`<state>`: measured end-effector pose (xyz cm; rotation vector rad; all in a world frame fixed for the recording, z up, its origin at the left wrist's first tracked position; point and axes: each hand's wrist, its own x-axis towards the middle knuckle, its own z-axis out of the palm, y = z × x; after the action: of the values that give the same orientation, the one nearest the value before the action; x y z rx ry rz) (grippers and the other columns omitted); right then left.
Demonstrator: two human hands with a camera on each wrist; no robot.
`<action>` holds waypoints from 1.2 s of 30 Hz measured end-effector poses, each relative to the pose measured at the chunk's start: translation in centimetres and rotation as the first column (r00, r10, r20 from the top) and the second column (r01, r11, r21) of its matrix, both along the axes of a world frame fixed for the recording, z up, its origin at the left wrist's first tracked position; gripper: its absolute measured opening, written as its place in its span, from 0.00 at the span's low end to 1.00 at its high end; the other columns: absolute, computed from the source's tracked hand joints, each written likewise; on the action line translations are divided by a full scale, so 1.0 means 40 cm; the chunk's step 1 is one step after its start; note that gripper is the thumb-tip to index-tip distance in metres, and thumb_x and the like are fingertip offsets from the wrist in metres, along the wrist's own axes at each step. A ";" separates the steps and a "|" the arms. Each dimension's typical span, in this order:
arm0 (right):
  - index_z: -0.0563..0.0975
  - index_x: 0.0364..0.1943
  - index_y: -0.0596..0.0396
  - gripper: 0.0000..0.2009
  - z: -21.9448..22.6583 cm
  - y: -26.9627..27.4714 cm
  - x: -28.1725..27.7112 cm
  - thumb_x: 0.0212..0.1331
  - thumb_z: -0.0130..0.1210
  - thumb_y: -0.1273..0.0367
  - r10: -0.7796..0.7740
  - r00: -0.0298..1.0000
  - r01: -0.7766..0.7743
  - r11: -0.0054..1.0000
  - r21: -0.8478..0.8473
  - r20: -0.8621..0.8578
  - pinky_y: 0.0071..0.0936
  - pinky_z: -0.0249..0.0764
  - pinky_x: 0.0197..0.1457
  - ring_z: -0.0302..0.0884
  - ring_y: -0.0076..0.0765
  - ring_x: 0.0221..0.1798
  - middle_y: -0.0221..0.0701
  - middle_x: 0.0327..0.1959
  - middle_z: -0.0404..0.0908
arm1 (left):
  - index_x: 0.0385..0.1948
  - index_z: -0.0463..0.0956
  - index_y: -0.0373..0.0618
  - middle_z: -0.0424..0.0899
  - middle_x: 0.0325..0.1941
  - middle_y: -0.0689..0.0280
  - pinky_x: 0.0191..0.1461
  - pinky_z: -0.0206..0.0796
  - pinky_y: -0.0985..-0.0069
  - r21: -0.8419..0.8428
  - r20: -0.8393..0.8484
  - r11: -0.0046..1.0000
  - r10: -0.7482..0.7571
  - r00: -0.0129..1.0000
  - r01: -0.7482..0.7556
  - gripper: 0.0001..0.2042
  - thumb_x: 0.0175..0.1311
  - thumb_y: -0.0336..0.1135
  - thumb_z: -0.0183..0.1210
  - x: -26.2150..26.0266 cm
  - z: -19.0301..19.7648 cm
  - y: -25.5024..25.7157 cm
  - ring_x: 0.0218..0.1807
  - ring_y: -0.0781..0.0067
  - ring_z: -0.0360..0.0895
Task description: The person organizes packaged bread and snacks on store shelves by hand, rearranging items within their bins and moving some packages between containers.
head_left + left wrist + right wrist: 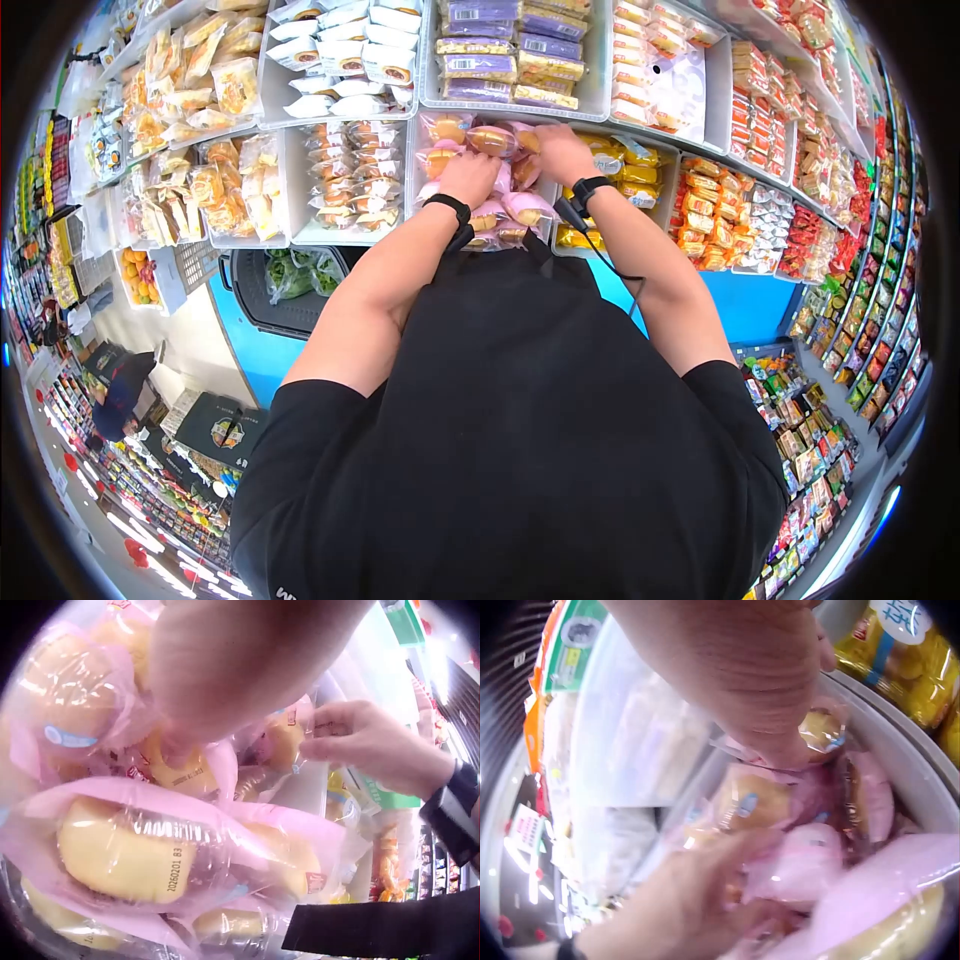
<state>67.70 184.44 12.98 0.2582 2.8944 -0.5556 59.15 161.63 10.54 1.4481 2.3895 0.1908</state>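
Note:
In the head view both hands reach into a bin of buns in clear and pink wrappers. My left hand (470, 180) is at the bin's left-middle, right below a wrapped bun (492, 140). Its thumb and fingers lie on either side of a pink packet (799, 862) in the right wrist view. My right hand (562, 152) is at the bin's far right corner. Seen from the left wrist, the right hand (375, 742) pinches the edge of a wrapped bun (283, 744). Another large wrapped bun (124, 855) lies in front, date print facing up.
Left of the bin is a tray of clear-wrapped buns (352, 175); to its right are yellow packets (640, 172). Purple-wrapped packs (480, 65) fill the bin behind. A dark basket (255, 290) with bagged greens (290, 275) stands lower left. A cable (610, 262) hangs by the right forearm.

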 end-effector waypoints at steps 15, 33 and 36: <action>0.77 0.49 0.50 0.15 0.019 -0.035 -0.002 0.63 0.67 0.63 0.024 0.971 0.001 0.994 0.106 -0.238 0.48 0.85 0.48 0.85 0.53 0.51 0.40 0.48 0.84 | 0.43 0.85 0.49 0.86 0.45 0.62 0.59 0.79 0.58 0.052 0.066 0.999 0.004 0.998 -0.008 0.10 0.62 0.36 0.64 -0.064 0.092 -0.027 0.53 0.55 0.86; 0.77 0.54 0.54 0.25 0.065 -0.132 0.138 0.58 0.72 0.58 -0.030 0.902 0.139 0.964 -0.226 0.430 0.56 0.84 0.56 0.87 0.61 0.54 0.49 0.48 0.89 | 0.48 0.87 0.46 0.92 0.45 0.54 0.52 0.84 0.52 -0.163 0.178 0.985 -0.034 0.983 0.064 0.11 0.71 0.36 0.60 -0.098 0.050 0.041 0.49 0.51 0.92; 0.79 0.55 0.53 0.21 0.071 -0.142 0.162 0.61 0.69 0.59 0.153 0.949 -0.072 0.957 -0.282 0.277 0.52 0.83 0.58 0.87 0.58 0.54 0.45 0.47 0.90 | 0.48 0.86 0.43 0.91 0.49 0.52 0.52 0.85 0.53 -0.235 0.231 0.971 0.014 0.973 0.042 0.11 0.72 0.36 0.61 -0.126 0.057 0.037 0.51 0.47 0.92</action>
<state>74.18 178.78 15.83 0.1206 2.4907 -0.8042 54.12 163.10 12.83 1.2578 2.1321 0.0605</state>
